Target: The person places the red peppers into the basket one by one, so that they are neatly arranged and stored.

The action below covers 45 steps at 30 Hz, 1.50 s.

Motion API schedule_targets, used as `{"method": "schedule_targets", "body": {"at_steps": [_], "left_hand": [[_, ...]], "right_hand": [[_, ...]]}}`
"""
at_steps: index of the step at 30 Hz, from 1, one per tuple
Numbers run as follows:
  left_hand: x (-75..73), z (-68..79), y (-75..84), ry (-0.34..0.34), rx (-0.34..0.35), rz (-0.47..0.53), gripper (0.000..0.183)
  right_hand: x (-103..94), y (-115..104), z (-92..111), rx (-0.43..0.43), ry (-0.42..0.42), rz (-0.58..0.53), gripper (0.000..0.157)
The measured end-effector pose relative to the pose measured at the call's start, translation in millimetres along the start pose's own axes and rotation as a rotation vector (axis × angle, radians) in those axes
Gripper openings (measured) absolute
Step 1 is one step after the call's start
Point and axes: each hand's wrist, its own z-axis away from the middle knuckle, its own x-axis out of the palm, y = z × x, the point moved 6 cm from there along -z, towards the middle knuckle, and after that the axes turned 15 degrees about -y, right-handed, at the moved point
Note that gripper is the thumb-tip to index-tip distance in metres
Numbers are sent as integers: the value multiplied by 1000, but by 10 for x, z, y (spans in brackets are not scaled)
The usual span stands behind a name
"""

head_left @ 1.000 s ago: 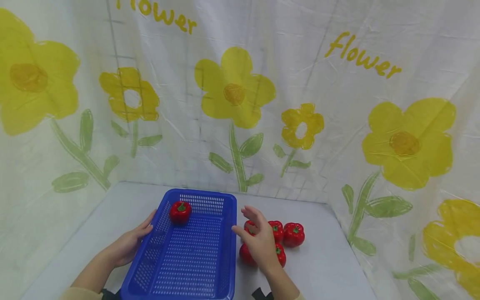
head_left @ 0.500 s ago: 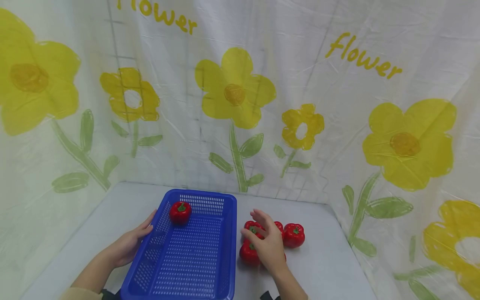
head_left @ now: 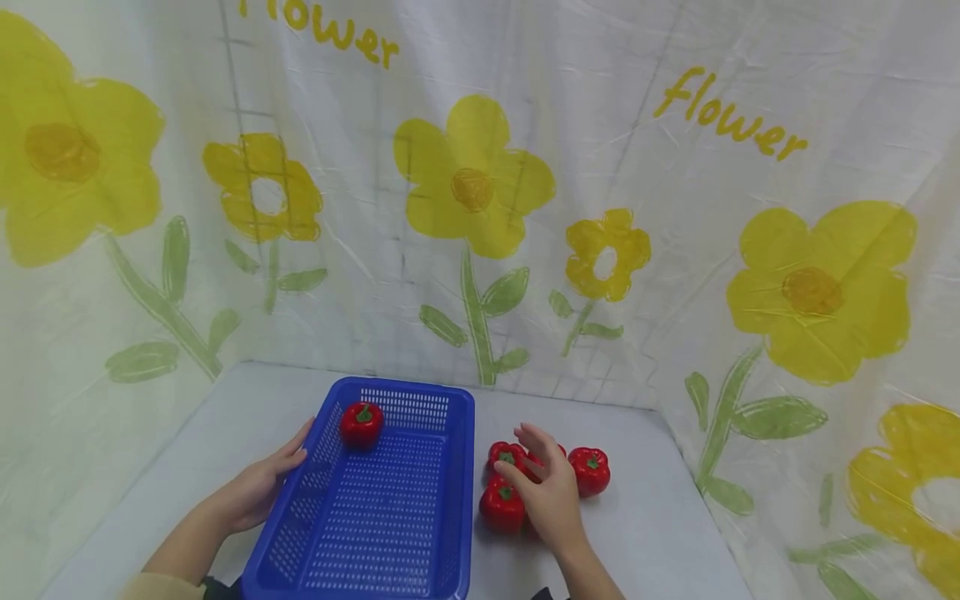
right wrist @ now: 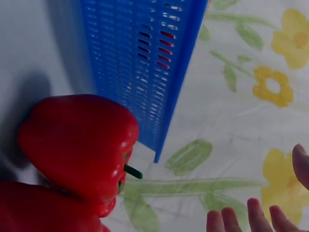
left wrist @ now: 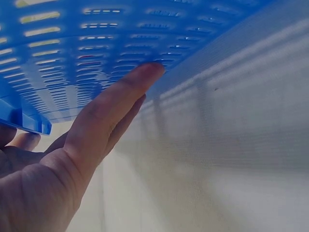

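Observation:
A blue perforated plastic basket point(head_left: 467, 500) stands on the table with one red bell pepper point(head_left: 360, 429) in its far left corner. My left hand point(head_left: 255, 493) lies along the outside of its left wall. In the left wrist view, that hand's extended digit point(left wrist: 113, 104) touches the slotted wall point(left wrist: 130, 38). Right of the basket, my right hand point(head_left: 553, 497) hovers over a cluster of red bell peppers point(head_left: 502, 507), thumb and fingers apart and holding nothing. It partly hides some of them. The right wrist view shows a nearby bell pepper point(right wrist: 77, 140) with a green stem.
The pale table point(head_left: 652, 533) extends right of the peppers. One bell pepper point(head_left: 590, 472) sits at the cluster's right side. A white curtain point(head_left: 337, 333) printed with yellow flowers hangs behind the table.
My right hand has moved rightward from beside the basket's right rim to over the peppers, uncovering those on the left. My left hand and the basket stay in place.

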Motion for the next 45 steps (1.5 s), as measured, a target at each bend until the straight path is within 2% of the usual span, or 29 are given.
{"method": "schedule_targets", "body": {"at_steps": [10, 18, 24, 32, 39, 45], "left_hand": [[6, -19, -2, 29, -14, 2, 63], [-1, 0, 1, 50, -18, 3, 62], [11, 3, 7, 44, -18, -3, 62], [-2, -13, 1, 54, -20, -10, 63], [-6, 3, 7, 26, -14, -30, 62], [-9, -2, 8, 33, -14, -24, 62]], "right_hand": [[-102, 105, 32, 12, 16, 0, 66], [-178, 236, 88, 71, 27, -1, 68], [-253, 278, 141, 72, 35, -18, 66], [-358, 338, 209, 100, 80, 49, 66], [-434, 418, 282, 125, 108, 81, 70], [-462, 510, 337, 150, 136, 90, 70]]}}
